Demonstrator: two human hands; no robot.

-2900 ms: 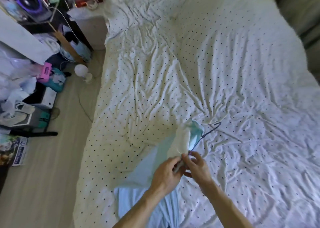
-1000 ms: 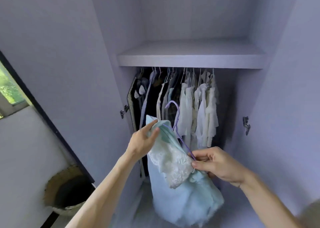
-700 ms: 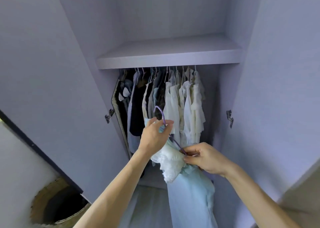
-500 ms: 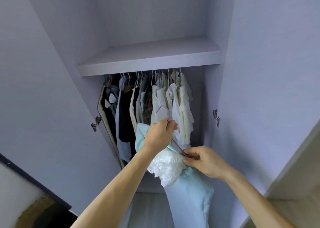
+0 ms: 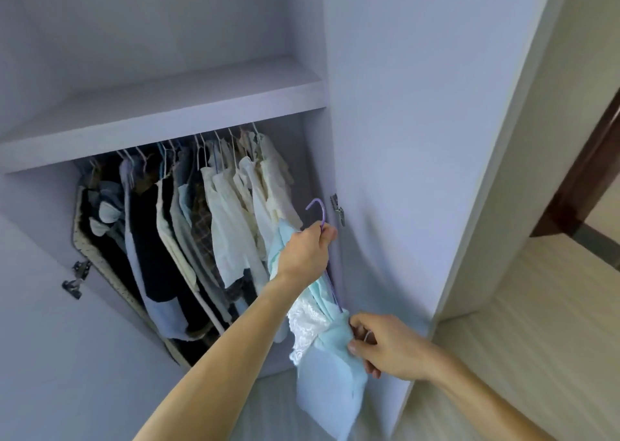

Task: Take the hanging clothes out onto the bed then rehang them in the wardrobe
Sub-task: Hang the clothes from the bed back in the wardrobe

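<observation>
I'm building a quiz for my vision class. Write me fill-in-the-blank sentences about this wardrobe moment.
1. The left hand grips a ____ hanger.
2. The garment on it is light ____ with white lace.
3. The right hand holds the garment ____ the left hand.
4. The other clothes hang under a ____.
Missing words: purple, blue, below, shelf.
</observation>
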